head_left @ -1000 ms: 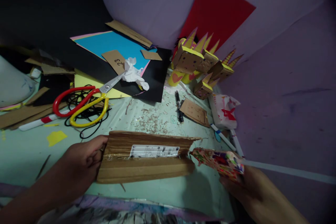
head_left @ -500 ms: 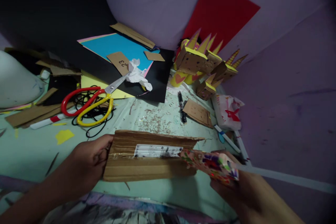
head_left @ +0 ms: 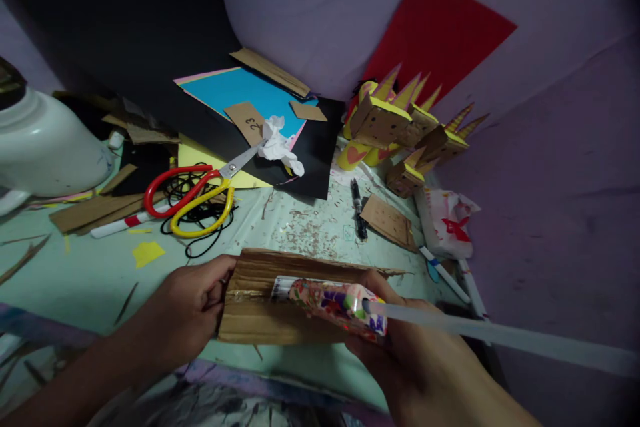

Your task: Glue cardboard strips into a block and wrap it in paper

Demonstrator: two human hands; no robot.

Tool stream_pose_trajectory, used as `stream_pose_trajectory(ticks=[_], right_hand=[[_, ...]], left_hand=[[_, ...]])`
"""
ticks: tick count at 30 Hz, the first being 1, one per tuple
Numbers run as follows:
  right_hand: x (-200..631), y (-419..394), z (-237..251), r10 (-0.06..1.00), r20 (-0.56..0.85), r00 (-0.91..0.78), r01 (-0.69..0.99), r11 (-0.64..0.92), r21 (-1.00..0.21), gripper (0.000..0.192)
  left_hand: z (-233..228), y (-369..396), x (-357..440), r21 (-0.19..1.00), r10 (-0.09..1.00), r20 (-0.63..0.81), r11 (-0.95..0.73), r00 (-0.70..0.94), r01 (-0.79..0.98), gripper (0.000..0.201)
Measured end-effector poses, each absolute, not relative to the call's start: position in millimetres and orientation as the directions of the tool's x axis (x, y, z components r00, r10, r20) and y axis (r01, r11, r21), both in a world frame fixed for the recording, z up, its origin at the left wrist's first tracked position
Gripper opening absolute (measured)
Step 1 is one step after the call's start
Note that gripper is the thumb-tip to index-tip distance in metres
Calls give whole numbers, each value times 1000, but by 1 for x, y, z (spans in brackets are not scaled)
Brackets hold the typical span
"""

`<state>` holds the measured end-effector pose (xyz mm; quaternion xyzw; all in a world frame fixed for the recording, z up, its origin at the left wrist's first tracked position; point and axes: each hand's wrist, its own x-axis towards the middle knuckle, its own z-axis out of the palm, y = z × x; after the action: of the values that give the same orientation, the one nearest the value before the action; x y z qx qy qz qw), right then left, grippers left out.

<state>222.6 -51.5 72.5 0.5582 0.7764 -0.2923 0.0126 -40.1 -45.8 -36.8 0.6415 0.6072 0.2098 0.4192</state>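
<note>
My left hand (head_left: pixel 193 303) pinches the left end of a folded piece of brown cardboard (head_left: pixel 285 329), held just above the table's front edge. A white printed label is partly visible on the cardboard's inner face. Closed around a glue gun (head_left: pixel 335 300) wrapped in colourful patterned covering, my right hand (head_left: pixel 400 340) holds it over the cardboard's fold. A long whitish glue stick (head_left: pixel 480 330) juts from the gun's back end toward the right. The gun's nozzle points left along the fold; whether its tip touches the cardboard I cannot tell.
Scissors (head_left: pixel 200 197) with red and yellow handles lie on black cord at the left. Behind are blue paper (head_left: pixel 215 90) and crumpled white tissue (head_left: pixel 275 140). Small cardboard figures (head_left: pixel 377 123) with spikes stand back right, near a black pen (head_left: pixel 357 210). A white jug (head_left: pixel 45 140) stands left.
My right hand has moved the glue gun leftward along the cardboard, covering more of the label. The whole view has shifted slightly; my left hand keeps its hold.
</note>
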Motion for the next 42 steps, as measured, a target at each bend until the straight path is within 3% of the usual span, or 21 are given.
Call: stream_pose_trajectory(ticks=[4, 13, 18, 23, 29, 37, 42], right_hand=[[221, -49, 71, 872, -322, -369, 866, 197, -460, 33], [212, -48, 76, 845, -391, -366, 737, 6, -676, 38], [206, -41, 75, 838, -377, -394, 763, 69, -643, 27], [206, -38, 72, 868, -309, -389, 810, 162, -564, 28], [207, -39, 71, 851, -328, -410, 839, 211, -502, 27], [213, -37, 76, 855, -311, -414, 816, 197, -544, 22], [211, -35, 79, 838, -269, -476, 787, 269, -555, 24]], left_hand=[[-41, -46, -42, 826, 941, -260, 101, 217, 554, 20], [-37, -46, -39, 844, 937, -276, 129, 214, 521, 20], [-35, -45, -39, 830, 941, -267, 115, 207, 546, 20], [-34, -45, -39, 852, 922, -297, 139, 249, 505, 20], [-37, -47, -39, 885, 921, -289, 154, 260, 439, 21], [-35, -47, -39, 880, 927, -278, 140, 252, 454, 21], [-37, -47, -39, 866, 921, -290, 135, 262, 482, 23]])
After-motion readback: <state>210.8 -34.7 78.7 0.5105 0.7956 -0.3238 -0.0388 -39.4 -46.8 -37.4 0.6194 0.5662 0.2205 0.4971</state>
